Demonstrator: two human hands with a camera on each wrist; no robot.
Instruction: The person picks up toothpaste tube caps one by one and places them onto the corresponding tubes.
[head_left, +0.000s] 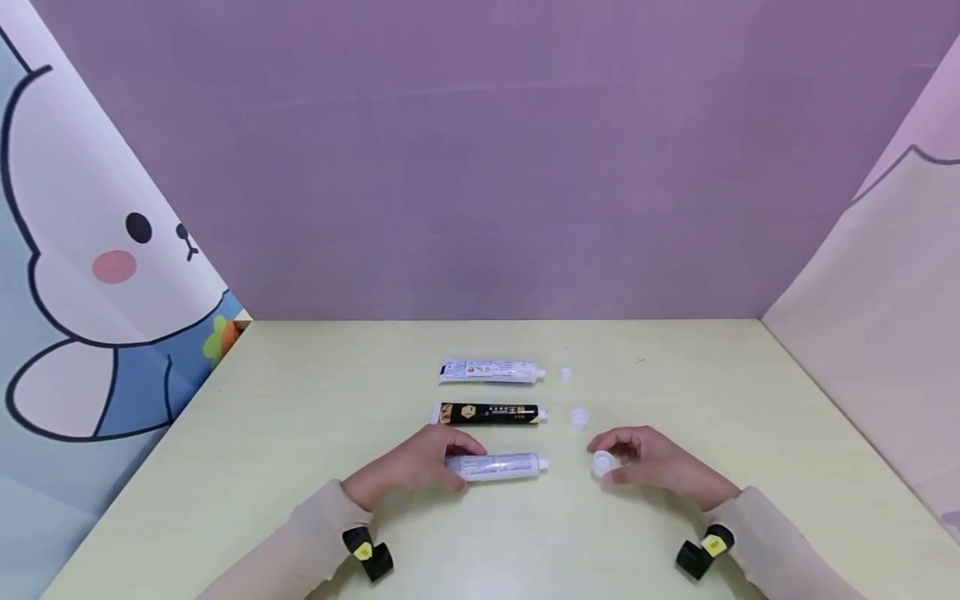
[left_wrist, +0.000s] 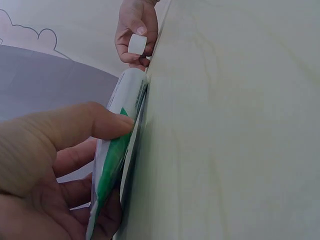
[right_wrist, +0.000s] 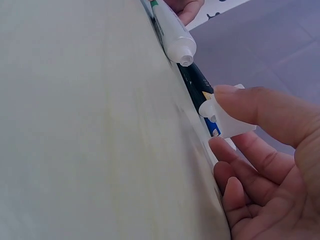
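My left hand (head_left: 427,458) grips the rear part of a white toothpaste tube (head_left: 510,467), the nearest of three. In the left wrist view the thumb presses a green band on this tube (left_wrist: 125,97). Its uncapped nozzle points right, toward my right hand (head_left: 656,458). Between thumb and fingers the right hand pinches a white screw cap (head_left: 603,464), a short gap away from the nozzle. The right wrist view shows the cap (right_wrist: 235,120) from the side, under the thumb tip, with the other fingers curled below.
Behind the held tube lies a black toothpaste tube (head_left: 491,414), and farther back a white one (head_left: 491,372); both have bare nozzles facing right. A white cap (head_left: 578,418) lies off the black tube's nozzle, a smaller cap (head_left: 566,374) off the far one. A purple wall (head_left: 495,208) backs the table.
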